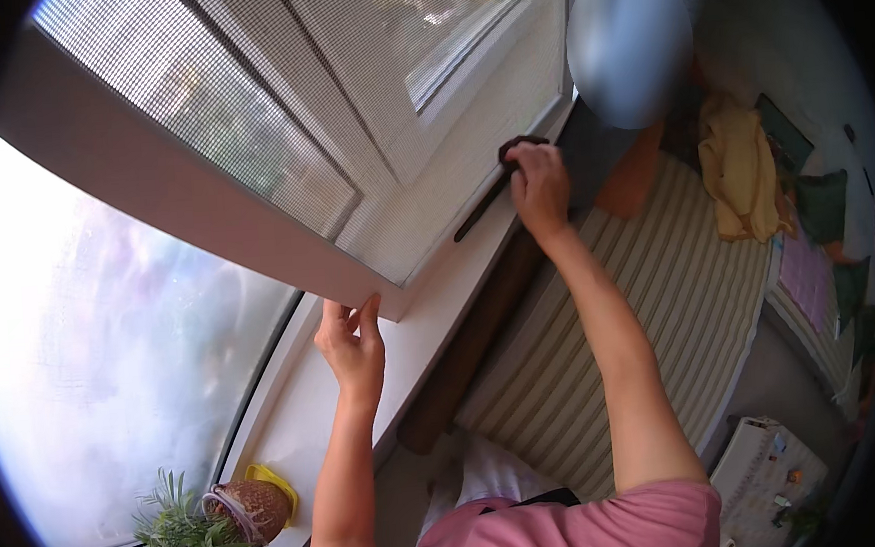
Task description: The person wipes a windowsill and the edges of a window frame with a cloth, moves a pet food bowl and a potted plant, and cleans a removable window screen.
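My left hand (351, 343) grips the lower corner of a white window sash (386, 295) between thumb and fingers. The sash stands swung inward over the white windowsill (422, 274), beside a mesh insect screen (264, 141). Farther along, my right hand (541, 181) has its fingers on a dark, bunched object (524, 146) at the sill by the screen's bottom edge; what it is I cannot tell. A thin black strip (482, 209) lies on the sill just left of that hand.
A potted plant (253, 510) with a yellow saucer (278, 486) stands on the sill at lower left. Below the sill are a brown roll-like object (471, 339) and a striped bedcover (606, 323). A yellow cloth (739, 165) lies at right, and a pale blurred oval covers the upper right.
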### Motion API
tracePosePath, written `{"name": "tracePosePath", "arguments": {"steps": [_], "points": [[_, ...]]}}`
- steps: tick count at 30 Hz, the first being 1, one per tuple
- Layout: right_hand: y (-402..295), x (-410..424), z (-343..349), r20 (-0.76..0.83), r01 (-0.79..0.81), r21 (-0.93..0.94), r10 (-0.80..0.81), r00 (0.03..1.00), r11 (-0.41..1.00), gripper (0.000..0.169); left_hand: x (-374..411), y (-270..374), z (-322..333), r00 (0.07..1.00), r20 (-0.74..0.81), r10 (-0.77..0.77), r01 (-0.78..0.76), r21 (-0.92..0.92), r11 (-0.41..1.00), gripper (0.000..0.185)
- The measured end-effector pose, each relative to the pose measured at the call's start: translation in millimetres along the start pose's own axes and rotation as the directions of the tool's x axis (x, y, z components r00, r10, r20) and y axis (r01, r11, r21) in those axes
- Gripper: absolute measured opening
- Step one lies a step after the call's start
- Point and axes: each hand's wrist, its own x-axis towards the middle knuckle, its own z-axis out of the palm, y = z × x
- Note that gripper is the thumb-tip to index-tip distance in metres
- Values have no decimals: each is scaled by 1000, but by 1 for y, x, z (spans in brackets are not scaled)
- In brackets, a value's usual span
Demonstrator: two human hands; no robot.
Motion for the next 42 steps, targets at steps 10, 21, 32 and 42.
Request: {"name": "tracePosePath", "arguments": {"steps": [10, 21, 32, 42], "points": [[79, 44, 7, -112, -6, -171, -13, 994, 985, 18, -3, 0, -1, 998, 58, -13, 11, 39, 999, 16], [40, 31, -6, 7, -15, 135, 14, 1000, 991, 24, -1, -1, -1, 1000, 17, 8, -8, 16, 1000, 14], [27, 15, 0, -16, 54, 60, -54, 998, 997, 21, -7, 2, 7, 1000, 9, 7, -7, -28, 1000, 15], [-40, -26, -8, 103, 53, 209, -76, 992, 976, 27, 5, 9, -4, 999, 38, -4, 4, 0, 1000, 27]]}}
